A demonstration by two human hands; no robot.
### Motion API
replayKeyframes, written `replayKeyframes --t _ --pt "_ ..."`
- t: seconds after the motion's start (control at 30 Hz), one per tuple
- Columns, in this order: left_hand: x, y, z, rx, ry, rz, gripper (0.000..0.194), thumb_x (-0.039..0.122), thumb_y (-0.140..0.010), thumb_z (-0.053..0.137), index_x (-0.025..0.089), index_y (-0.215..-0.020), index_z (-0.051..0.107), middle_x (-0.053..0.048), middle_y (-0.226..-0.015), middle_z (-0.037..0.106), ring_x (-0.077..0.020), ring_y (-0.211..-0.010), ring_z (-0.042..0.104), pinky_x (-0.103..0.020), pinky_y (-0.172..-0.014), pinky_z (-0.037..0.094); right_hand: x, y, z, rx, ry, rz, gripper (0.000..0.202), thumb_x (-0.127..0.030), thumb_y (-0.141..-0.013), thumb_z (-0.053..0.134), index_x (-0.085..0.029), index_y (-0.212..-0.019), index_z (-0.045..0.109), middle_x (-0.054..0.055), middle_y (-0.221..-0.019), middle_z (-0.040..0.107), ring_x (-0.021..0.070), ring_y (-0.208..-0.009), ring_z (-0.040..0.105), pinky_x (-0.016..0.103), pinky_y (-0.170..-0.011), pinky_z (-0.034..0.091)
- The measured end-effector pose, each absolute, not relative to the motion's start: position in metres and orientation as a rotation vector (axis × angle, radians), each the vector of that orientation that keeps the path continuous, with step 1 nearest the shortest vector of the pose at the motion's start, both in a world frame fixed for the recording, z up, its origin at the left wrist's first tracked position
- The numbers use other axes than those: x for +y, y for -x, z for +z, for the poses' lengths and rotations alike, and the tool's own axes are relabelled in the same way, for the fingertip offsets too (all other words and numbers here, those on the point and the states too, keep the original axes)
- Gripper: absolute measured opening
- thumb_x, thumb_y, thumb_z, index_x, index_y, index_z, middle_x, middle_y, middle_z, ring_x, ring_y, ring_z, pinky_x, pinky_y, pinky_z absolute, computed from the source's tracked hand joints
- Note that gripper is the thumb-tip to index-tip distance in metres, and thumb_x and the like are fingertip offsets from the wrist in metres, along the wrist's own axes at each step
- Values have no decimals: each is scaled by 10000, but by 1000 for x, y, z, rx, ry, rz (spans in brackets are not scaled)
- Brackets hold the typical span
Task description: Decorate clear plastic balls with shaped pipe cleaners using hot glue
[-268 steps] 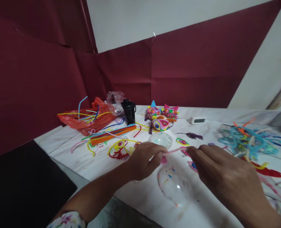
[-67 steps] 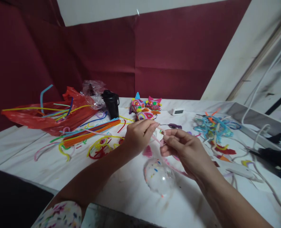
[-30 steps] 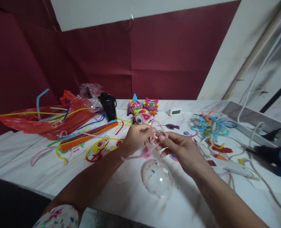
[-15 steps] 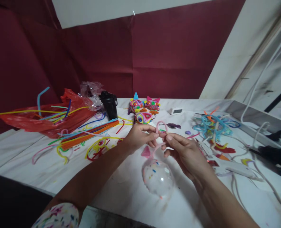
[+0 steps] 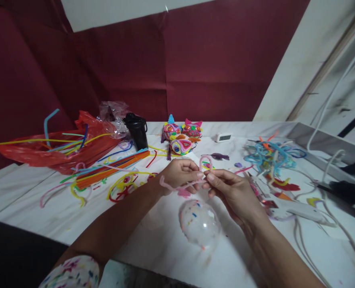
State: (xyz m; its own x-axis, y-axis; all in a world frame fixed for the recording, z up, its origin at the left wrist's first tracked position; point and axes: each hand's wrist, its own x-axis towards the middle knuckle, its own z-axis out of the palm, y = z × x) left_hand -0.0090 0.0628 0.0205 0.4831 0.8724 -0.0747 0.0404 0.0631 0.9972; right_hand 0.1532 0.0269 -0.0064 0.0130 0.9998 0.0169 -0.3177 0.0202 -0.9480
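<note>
Between my two hands is a pink pipe cleaner (image 5: pixel 206 159), bent into a loop that stands up above my fingertips. One loose end of it trails leftward below my left wrist. My left hand (image 5: pixel 181 176) pinches the loop's left side, and my right hand (image 5: pixel 228 186) pinches it where the strands meet. Below them on the table lies a clear plastic dome (image 5: pixel 199 224) with small coloured bits on it. A pink piece (image 5: pixel 183 193) lies just behind the dome, partly hidden by the pipe cleaner and my hands.
Left are a bundle of pipe cleaners (image 5: pixel 111 170), a red plastic bag (image 5: pixel 60 154) and a black cup (image 5: pixel 137 131). Behind my hands stand decorated colourful heads (image 5: pixel 181 145) and a small white digital display (image 5: pixel 223 137). Right lie tangled pipe cleaners (image 5: pixel 269 156) and a white glue gun (image 5: pixel 300 210) with cords.
The pipe cleaner's loose end has swung from hanging down near the dome to stretching left across my left hand. My hands remain together around the loop.
</note>
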Motion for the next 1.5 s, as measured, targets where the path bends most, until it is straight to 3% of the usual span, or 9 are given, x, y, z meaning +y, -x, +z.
replayKeyframes --t 0.33,0.67,1.0,1.27,1.5 --pt "63 9 21 836 -1331 662 495 490 -557 821 147 -752 522 -14 -565 660 -106 -404 583 -200 -426 455 28 -155 -11 -995 962 1295 309 -407 -540 846 -179 -707 720 38 -583 688 155 -558 633 229 -451 477" --pt "66 7 20 945 -1292 675 471 385 -495 875 130 -707 540 -13 -531 656 -92 -391 561 -199 -418 449 27 -154 -10 -1001 979 1286 321 -420 -536 837 -173 -699 714 27 -616 667 134 -560 595 233 -466 468" --pt "64 6 19 917 -1332 600 297 319 -611 818 116 -663 608 -9 -534 656 -87 -438 580 -199 -454 466 27 -155 -14 -1137 940 1335 284 -404 -601 812 -180 -720 683 -34 -534 542 76 -457 410 216 -411 309" --pt "68 10 12 805 -1294 534 287 340 -618 816 116 -692 653 -21 -608 681 -79 -489 586 -196 -491 477 26 -157 -12 -1171 878 1449 278 -415 -666 770 -171 -685 640 -42 -526 527 58 -445 385 205 -414 269" --pt "73 12 7 697 -1176 520 258 302 -676 788 90 -767 673 -58 -696 707 -81 -540 620 -188 -549 498 27 -160 -15 -1233 901 1338 277 -429 -714 735 -174 -695 629 -44 -535 542 54 -433 389 217 -430 270"
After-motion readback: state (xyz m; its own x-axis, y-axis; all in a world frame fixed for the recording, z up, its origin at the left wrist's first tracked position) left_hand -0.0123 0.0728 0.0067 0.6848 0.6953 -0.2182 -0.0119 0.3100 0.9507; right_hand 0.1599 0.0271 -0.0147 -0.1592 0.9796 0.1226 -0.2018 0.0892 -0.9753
